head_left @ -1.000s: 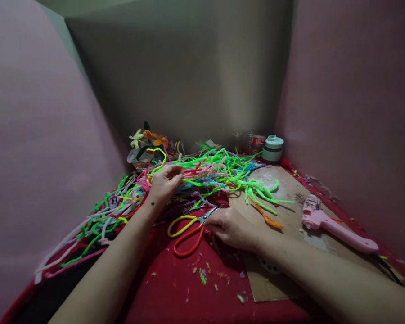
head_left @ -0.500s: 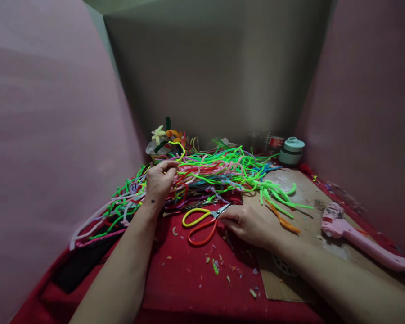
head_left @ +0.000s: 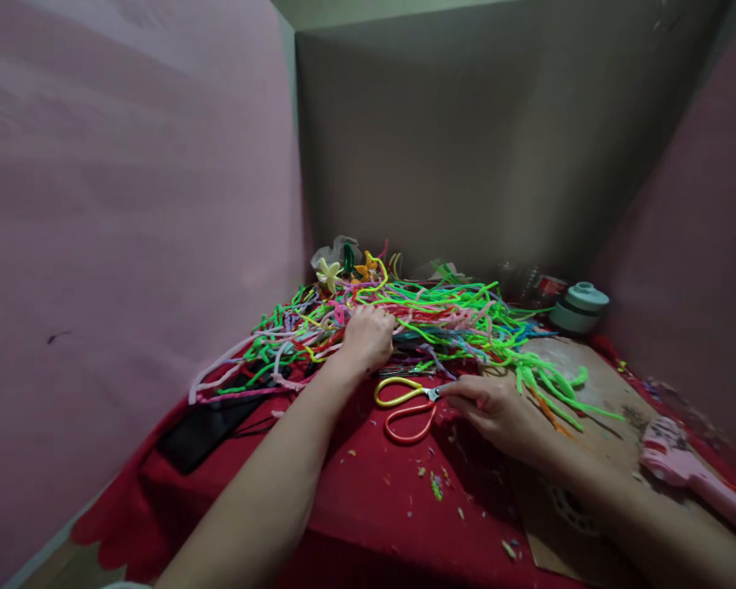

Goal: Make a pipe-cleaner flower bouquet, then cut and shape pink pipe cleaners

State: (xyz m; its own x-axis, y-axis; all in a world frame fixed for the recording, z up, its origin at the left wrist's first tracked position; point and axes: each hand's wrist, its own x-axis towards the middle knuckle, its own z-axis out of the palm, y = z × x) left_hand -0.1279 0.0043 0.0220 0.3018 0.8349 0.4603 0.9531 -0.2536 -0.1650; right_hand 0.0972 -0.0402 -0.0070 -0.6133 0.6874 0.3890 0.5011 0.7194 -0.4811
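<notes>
A wide heap of fuzzy craft stems (head_left: 454,307), green, pink, red, yellow and blue, covers the back of the red cloth (head_left: 356,507). My left hand (head_left: 368,335) is closed down in the heap's front, and what its fingers pinch is too small to make out. Scissors (head_left: 408,413) with one yellow and one red handle loop lie at the front of the heap, handles pointing left. Closed around their blade end is my right hand (head_left: 491,409), which hides most of the blades.
Right of the heap is brown cardboard (head_left: 543,540) with a pink glue gun (head_left: 680,466) on it. A mint lidded jar (head_left: 580,308) stands behind. At left lies a dark flat object (head_left: 202,433). Yellow and orange fuzzy flowers (head_left: 329,276) stand at the back.
The view has turned left, so the scene sits further right. My left hand has moved right and down into the stems, towards the scissors. My right hand remains at the scissors' blades.
</notes>
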